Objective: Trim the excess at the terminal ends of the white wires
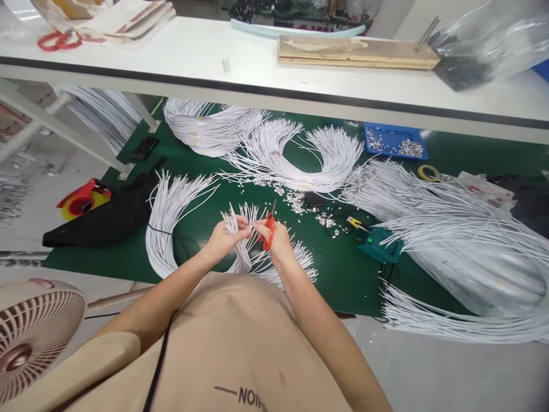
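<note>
My left hand point(227, 236) is closed round several white cables point(243, 252), their tips sticking up past the fingers. Red-handled scissors point(269, 232) sit in my right hand point(279, 240), blades pointing up and away from me. The thumb and fingertips of that hand also meet the cable ends beside my left fingertips; exactly what they pinch is too small to make out. A curved bundle of white cables point(160, 229) lies to the left of my hands. Small silvery pieces point(295, 201) are scattered on the green mat point(338, 274) just beyond the scissors.
Further cable bundles point(317, 166) lie behind, and a large plastic-wrapped one point(480, 257) is at the right. A blue tray point(394, 143) holds small metal pieces. A white shelf point(193, 57) spans the back. A tape dispenser point(83, 200) and a fan point(38, 332) are at left.
</note>
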Tool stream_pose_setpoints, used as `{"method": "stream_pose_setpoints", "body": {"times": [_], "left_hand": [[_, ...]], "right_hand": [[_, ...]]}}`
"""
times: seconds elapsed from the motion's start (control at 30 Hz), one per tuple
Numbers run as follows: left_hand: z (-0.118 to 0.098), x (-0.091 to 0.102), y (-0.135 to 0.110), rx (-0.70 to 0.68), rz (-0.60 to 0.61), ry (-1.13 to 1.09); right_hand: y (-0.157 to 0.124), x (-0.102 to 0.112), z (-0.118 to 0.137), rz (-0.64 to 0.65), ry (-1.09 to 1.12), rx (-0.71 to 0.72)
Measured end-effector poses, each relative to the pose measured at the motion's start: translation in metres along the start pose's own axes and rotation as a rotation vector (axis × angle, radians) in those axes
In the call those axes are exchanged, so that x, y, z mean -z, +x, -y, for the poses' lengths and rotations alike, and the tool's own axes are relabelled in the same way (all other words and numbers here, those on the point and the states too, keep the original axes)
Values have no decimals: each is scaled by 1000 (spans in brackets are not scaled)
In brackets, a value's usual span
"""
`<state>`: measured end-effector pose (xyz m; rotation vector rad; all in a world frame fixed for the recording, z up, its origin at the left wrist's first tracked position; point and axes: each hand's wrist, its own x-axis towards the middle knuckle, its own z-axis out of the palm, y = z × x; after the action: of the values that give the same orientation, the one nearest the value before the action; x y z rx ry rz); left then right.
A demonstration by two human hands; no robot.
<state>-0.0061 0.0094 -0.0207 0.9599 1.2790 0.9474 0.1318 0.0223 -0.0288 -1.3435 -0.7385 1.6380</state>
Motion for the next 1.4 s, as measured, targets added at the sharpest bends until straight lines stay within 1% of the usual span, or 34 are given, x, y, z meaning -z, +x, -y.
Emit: {"method": "stream_pose_setpoints", "body": {"times": [0.07, 0.13, 0.2, 0.23, 0.27, 0.33, 0.43, 0.5, 0.57, 0.67, 0.73, 0.8, 0.87, 0.93, 0.97, 1.0, 1.07, 1.13, 1.2, 1.27, 1.33, 1.4], "left_hand": [[1, 0, 0, -5, 27, -62], [1, 1, 0, 12, 89, -123], [0, 2, 0, 34, 158, -166], [0, 2, 1, 47, 192, -179], [0, 3, 1, 58, 220, -185], [-1, 3, 1, 78, 254, -181], [0, 4, 2, 89, 225, -166], [1, 4, 4, 89, 195, -159], [2, 5, 6, 83, 177, -159], [3, 6, 8, 73, 161, -137], [3, 7, 10, 74, 131, -133], [3, 7, 11, 83, 114, -158], [3, 7, 12, 83, 123, -174], [3, 7, 13, 63, 127, -121], [4, 6, 14, 47, 117, -82], [4, 5, 15, 42, 89, -52], [6, 3, 17, 57, 33, 4], [7, -1, 20, 50, 58, 28], [7, -4, 21, 26, 89, 31], [6, -6, 19, 20, 121, -20], [4, -6, 17, 28, 128, -89], [1, -5, 14, 24, 129, -162]], "right_hand": [[-1, -4, -6, 26, 146, -67], [-1, -7, -11, 71, 250, -95], [1, -9, -13, 109, 273, -83], [2, -9, -13, 105, 259, -70], [4, -8, -12, 78, 231, -59], [8, -4, -8, -30, 144, -32], [10, 3, -2, -209, -6, 64], [7, 5, 0, -256, -46, 142], [2, 3, 0, -205, -63, 172], [-5, -2, -3, -62, -109, 144], [-6, -2, -4, -55, -158, 157], [-4, 3, -3, -140, -249, 224], [-2, 11, 2, -282, -368, 323], [-1, 16, 9, -422, -441, 438], [-1, 17, 13, -449, -471, 487], [0, 16, 17, -439, -497, 526], [0, 10, 24, -312, -534, 569], [2, 3, 29, -213, -550, 575], [6, -2, 32, -141, -550, 519], [11, -5, 35, -84, -545, 423], [14, -6, 37, -56, -517, 344], [14, -6, 38, -69, -458, 301]]}}
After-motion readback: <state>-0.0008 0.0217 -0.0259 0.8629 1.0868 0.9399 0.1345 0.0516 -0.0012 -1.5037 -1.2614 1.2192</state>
